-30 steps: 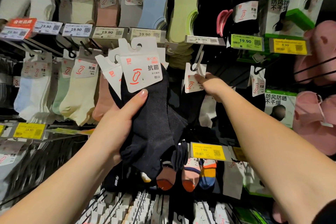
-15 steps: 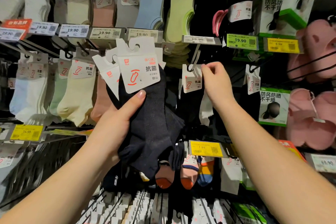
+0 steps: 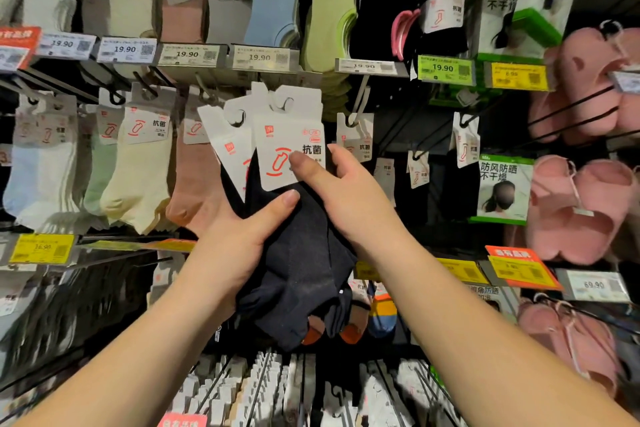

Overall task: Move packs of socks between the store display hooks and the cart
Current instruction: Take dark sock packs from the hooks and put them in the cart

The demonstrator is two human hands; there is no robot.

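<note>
My left hand (image 3: 239,239) grips a bundle of dark navy sock packs (image 3: 298,253) from below, thumb across the fabric. Their white card headers (image 3: 277,135) fan out above, with hook holes at the top. My right hand (image 3: 341,191) pinches the front pack's card, thumb on the red foot logo, fingers behind it. The bundle hangs free in front of the display. Just right of it a white hook (image 3: 358,104) carries one dark pack (image 3: 356,139). No cart is in view.
Rows of pastel sock packs (image 3: 138,163) hang left and above, behind price tags (image 3: 187,54). Pink slippers (image 3: 581,201) and green-white boxes (image 3: 502,187) fill the right. Black bare hooks (image 3: 104,256) jut out at lower left; more carded packs (image 3: 263,392) sit below.
My right hand left the pack on the white hook and came left onto the front card of the bundle. The left hand kept its hold on the bundle.
</note>
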